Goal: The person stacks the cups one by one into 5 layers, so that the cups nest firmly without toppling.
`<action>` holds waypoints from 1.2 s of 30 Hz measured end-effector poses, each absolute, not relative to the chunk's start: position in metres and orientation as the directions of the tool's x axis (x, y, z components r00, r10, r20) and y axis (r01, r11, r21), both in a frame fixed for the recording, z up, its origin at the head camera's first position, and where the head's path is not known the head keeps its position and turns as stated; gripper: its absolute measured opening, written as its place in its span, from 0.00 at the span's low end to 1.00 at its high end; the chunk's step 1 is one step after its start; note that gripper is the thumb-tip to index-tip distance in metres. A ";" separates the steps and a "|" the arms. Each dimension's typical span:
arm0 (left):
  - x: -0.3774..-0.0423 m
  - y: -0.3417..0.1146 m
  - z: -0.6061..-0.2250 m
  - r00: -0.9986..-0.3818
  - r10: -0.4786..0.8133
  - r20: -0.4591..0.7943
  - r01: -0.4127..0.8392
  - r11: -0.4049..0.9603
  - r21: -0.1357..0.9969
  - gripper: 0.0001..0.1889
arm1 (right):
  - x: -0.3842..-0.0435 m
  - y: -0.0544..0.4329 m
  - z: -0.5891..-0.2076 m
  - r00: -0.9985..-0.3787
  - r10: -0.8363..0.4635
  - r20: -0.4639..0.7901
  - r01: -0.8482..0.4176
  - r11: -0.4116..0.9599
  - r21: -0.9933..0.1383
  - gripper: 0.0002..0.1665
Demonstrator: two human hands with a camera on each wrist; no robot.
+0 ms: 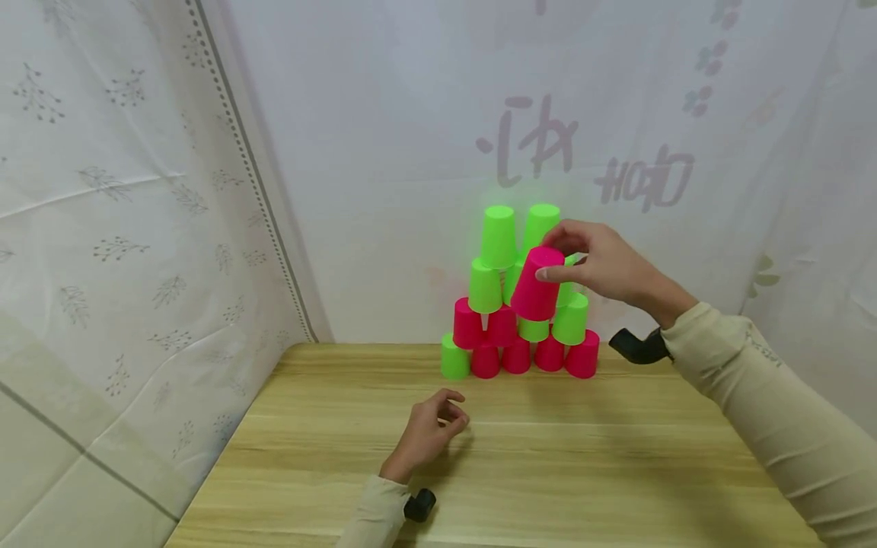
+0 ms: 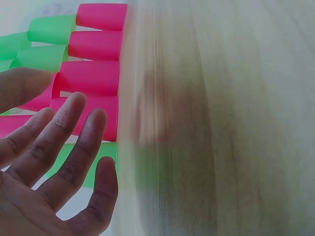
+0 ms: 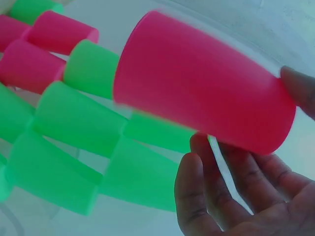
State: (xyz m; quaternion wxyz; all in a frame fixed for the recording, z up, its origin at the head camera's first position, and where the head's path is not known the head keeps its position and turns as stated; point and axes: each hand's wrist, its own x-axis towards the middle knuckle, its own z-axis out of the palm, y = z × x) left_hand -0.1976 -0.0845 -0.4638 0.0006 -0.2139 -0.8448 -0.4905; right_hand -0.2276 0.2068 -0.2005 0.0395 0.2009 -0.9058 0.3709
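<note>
My right hand (image 1: 606, 262) pinches a pink cup (image 1: 537, 291) near its narrow closed end, thumb on one side and fingers on the other. The cup is tilted, wide mouth down, and overlaps the cup pyramid in the head view. Upside-down green and pink cups make up that pyramid, with two green cups (image 1: 499, 236) side by side at its top. Pink cups (image 1: 485, 359) fill most of the bottom row, and a green cup (image 1: 455, 358) ends it at the left. My left hand (image 1: 426, 432) holds nothing, its fingers loosely bent, in front of the pyramid.
A wooden table (image 1: 315, 457) carries the pyramid near its back edge. Behind it hangs a pale cloth (image 1: 384, 228) with printed marks, and a patterned cloth (image 1: 137, 251) hangs along the left side. Dark wrist-worn devices (image 1: 640, 347) sit at both cuffs.
</note>
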 end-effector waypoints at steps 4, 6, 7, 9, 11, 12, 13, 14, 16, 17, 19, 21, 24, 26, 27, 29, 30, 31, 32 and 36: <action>-0.196 -0.087 -0.464 -0.915 0.351 0.199 0.346 0.427 0.835 0.16 | -0.232 0.207 -0.188 -0.920 -0.318 0.230 -0.388 0.648 -0.655 0.23; -0.196 -0.087 -0.464 -0.916 0.351 0.195 0.341 0.424 0.839 0.16 | -0.235 0.206 -0.182 -0.920 -0.307 0.243 -0.390 0.650 -0.652 0.23; -0.195 -0.088 -0.464 -0.915 0.352 0.194 0.341 0.422 0.840 0.16 | -0.236 0.205 -0.179 -0.919 -0.302 0.252 -0.392 0.651 -0.650 0.24; -0.194 -0.089 -0.465 -0.915 0.355 0.192 0.341 0.423 0.840 0.17 | -0.238 0.204 -0.173 -0.917 -0.290 0.273 -0.398 0.656 -0.641 0.24; -0.193 -0.090 -0.466 -0.914 0.357 0.193 0.344 0.428 0.836 0.17 | -0.240 0.203 -0.165 -0.913 -0.281 0.296 -0.408 0.666 -0.625 0.25; -0.193 -0.091 -0.467 -0.913 0.358 0.196 0.348 0.430 0.833 0.17 | -0.242 0.202 -0.161 -0.911 -0.279 0.305 -0.412 0.671 -0.617 0.26; -0.192 -0.091 -0.467 -0.913 0.357 0.196 0.347 0.432 0.833 0.17 | -0.244 0.201 -0.157 -0.908 -0.275 0.315 -0.415 0.679 -0.605 0.26; -0.192 -0.092 -0.468 -0.913 0.357 0.198 0.350 0.433 0.831 0.17 | -0.246 0.200 -0.153 -0.906 -0.269 0.327 -0.419 0.688 -0.592 0.27; -0.192 -0.093 -0.469 -0.911 0.359 0.201 0.353 0.431 0.830 0.17 | -0.250 0.198 -0.143 -0.899 -0.263 0.350 -0.426 0.706 -0.565 0.28; -0.191 -0.094 -0.469 -0.911 0.360 0.201 0.353 0.431 0.831 0.17 | -0.252 0.197 -0.138 -0.896 -0.258 0.360 -0.428 0.714 -0.553 0.29; -0.191 -0.095 -0.470 -0.913 0.359 0.197 0.349 0.430 0.833 0.16 | -0.258 0.193 -0.128 -0.891 -0.245 0.381 -0.429 0.730 -0.533 0.30; -0.191 -0.096 -0.470 -0.913 0.358 0.195 0.346 0.431 0.833 0.16 | -0.263 0.189 -0.119 -0.889 -0.233 0.394 -0.424 0.743 -0.518 0.31; -0.191 -0.095 -0.470 -0.913 0.358 0.196 0.348 0.433 0.831 0.16 | -0.274 0.186 -0.109 -0.897 -0.203 0.391 -0.395 0.765 -0.509 0.33; -0.191 -0.095 -0.470 -0.913 0.358 0.195 0.348 0.433 0.832 0.16 | -0.280 0.184 -0.105 -0.905 -0.184 0.384 -0.373 0.778 -0.505 0.34; -0.191 -0.095 -0.470 -0.913 0.359 0.193 0.346 0.434 0.832 0.16 | -0.283 0.182 -0.104 -0.908 -0.173 0.381 -0.361 0.783 -0.507 0.34; -0.190 -0.094 -0.470 -0.914 0.360 0.189 0.344 0.437 0.831 0.15 | -0.289 0.180 -0.103 -0.916 -0.152 0.371 -0.339 0.786 -0.516 0.35; -0.190 -0.094 -0.470 -0.914 0.361 0.187 0.343 0.438 0.831 0.15 | -0.292 0.179 -0.103 -0.919 -0.144 0.367 -0.331 0.787 -0.521 0.35; -0.190 -0.094 -0.470 -0.913 0.362 0.186 0.343 0.438 0.831 0.15 | -0.294 0.177 -0.103 -0.922 -0.135 0.363 -0.323 0.787 -0.525 0.35; -0.189 -0.094 -0.470 -0.913 0.364 0.186 0.344 0.440 0.829 0.15 | -0.297 0.176 -0.103 -0.925 -0.127 0.359 -0.314 0.788 -0.530 0.35; -0.189 -0.093 -0.470 -0.911 0.363 0.196 0.351 0.436 0.829 0.15 | -0.303 0.172 -0.107 -0.934 -0.103 0.341 -0.283 0.795 -0.537 0.35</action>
